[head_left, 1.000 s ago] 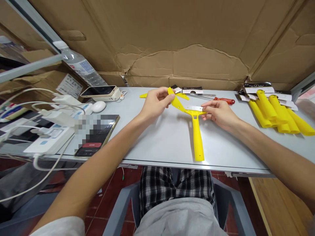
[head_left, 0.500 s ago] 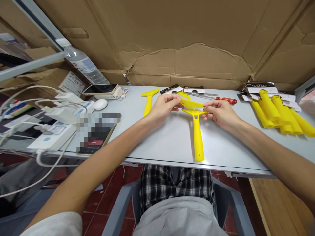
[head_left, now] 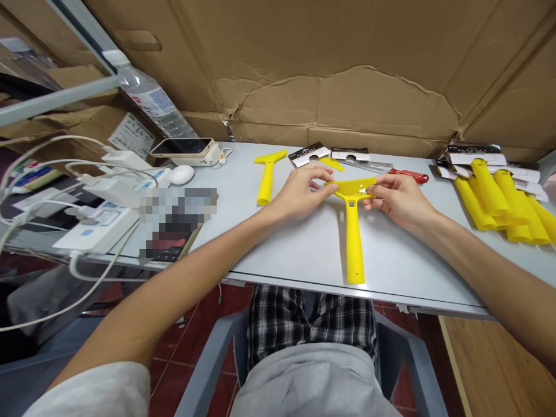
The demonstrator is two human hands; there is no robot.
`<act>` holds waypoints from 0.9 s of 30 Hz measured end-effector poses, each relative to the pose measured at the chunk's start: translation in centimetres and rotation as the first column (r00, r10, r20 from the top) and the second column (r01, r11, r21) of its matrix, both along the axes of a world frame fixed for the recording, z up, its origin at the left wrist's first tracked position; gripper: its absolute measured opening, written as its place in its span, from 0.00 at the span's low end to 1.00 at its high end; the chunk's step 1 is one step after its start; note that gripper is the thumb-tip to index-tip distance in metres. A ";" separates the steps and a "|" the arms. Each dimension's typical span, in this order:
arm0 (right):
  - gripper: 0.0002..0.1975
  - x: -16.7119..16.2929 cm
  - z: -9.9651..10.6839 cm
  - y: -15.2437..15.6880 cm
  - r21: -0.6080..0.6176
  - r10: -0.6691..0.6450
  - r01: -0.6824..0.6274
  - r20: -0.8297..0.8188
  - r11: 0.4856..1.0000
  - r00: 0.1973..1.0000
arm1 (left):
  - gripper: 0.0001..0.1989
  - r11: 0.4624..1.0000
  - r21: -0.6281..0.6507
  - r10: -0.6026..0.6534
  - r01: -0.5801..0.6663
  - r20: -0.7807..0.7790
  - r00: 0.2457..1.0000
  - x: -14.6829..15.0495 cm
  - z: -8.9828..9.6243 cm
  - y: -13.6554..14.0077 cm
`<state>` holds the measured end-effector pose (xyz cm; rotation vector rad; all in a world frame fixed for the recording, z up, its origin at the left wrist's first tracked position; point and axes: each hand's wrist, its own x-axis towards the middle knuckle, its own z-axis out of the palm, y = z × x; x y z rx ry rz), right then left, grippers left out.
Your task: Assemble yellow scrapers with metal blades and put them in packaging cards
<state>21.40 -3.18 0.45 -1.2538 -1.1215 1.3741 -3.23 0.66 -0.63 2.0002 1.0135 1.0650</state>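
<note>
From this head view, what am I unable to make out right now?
- Head view: where the cover meets the yellow scraper head; the fingertips of the left hand and right hand hide both ends.
- Phone screen: pixelated, unreadable.
- Print on the cards at the far edge: too small.
- Pile of yellow handles: cut by the right edge, count unclear.

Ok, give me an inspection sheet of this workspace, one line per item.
Surface: grey table, bare in front of the person.
Job's things: yellow scraper, handle toward the person, head lifted.
Clutter: spare scraper, stack of yellow handles, red screwdriver, card packets, phones, water bottle.
Grips: left hand and right hand pinch the scraper head's two ends.
Cables: white leads and power strip at left.
Surroundings: cardboard wall behind.
</note>
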 end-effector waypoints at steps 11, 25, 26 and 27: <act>0.20 0.4 -0.8 0.5 0.026 0.056 -0.055 -0.007 0.998 0.998 | 0.10 0.897 -0.425 -0.010 0.125 0.264 0.965 0.7 0.0 -0.3; 0.17 0.5 -0.9 0.5 -0.024 0.086 -0.086 -0.014 0.996 0.996 | 0.07 0.814 -0.545 -0.087 0.200 0.226 0.970 0.1 0.5 0.1; 0.16 0.6 -0.9 0.6 -0.034 0.090 -0.091 -0.021 0.995 0.996 | 0.07 0.810 -0.552 -0.085 0.199 0.224 0.971 0.1 0.6 0.0; 0.16 0.6 -0.9 0.6 -0.044 0.096 -0.097 -0.029 0.994 0.995 | 0.07 0.810 -0.554 -0.080 0.193 0.223 0.972 0.1 0.6 0.0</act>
